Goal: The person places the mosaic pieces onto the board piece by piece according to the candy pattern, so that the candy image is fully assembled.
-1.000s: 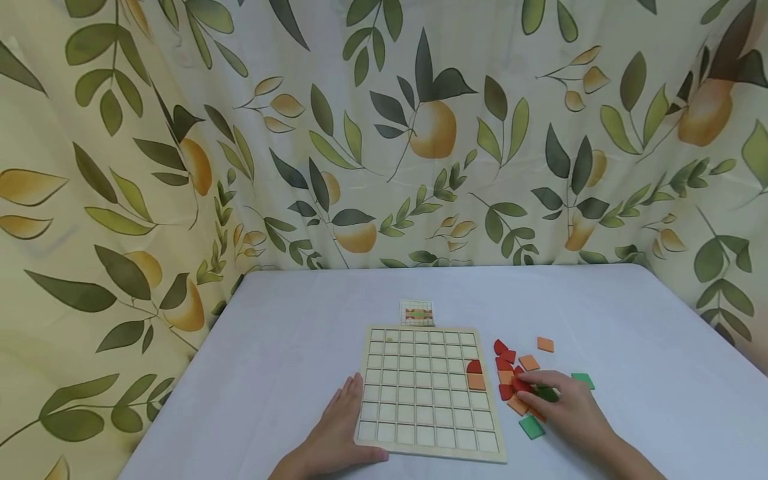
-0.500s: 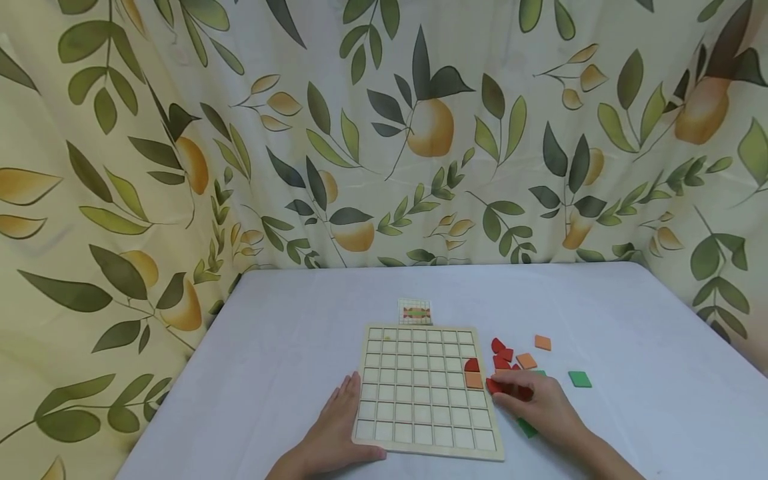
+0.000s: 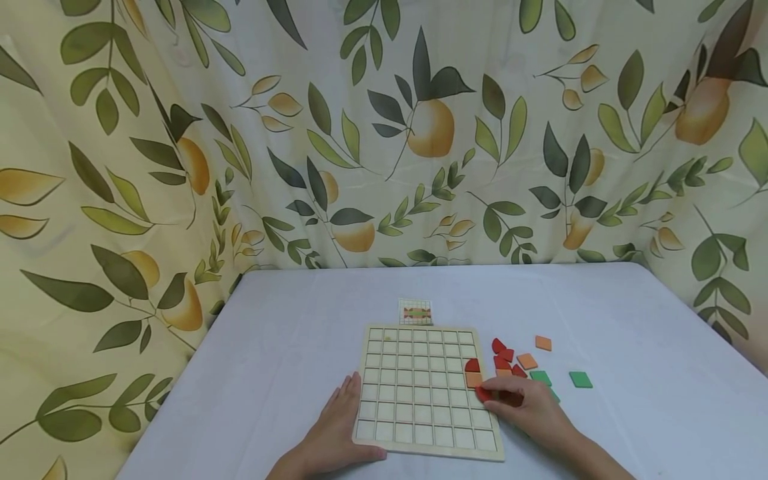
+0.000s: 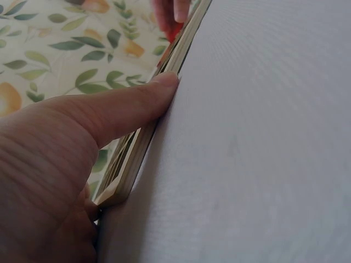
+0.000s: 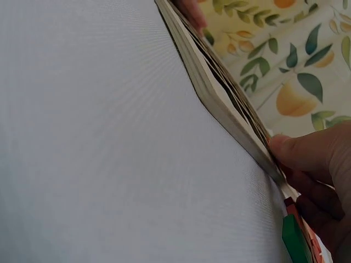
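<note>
While straight-fingered left hand [image 3: 337, 427] braces pale wooden grid board [image 3: 414, 395] at near-left corner, right hand [image 3: 534, 410] pinches rounded red tile [image 3: 483, 394], seemingly wooden, at right edge; likely light, stiff; grip by rim.

A pale, whitish table [image 3: 288, 333] before a fruit-patterned curtain [image 3: 384, 193].
The cream curtain hangs in soft folds behind the table and along both sides, printed with green leaves [image 3: 71, 292] and orange fruit [image 3: 432, 128]; it looks yellower at left, greyer in the middle. Soft light falls across the tabletop.
</note>
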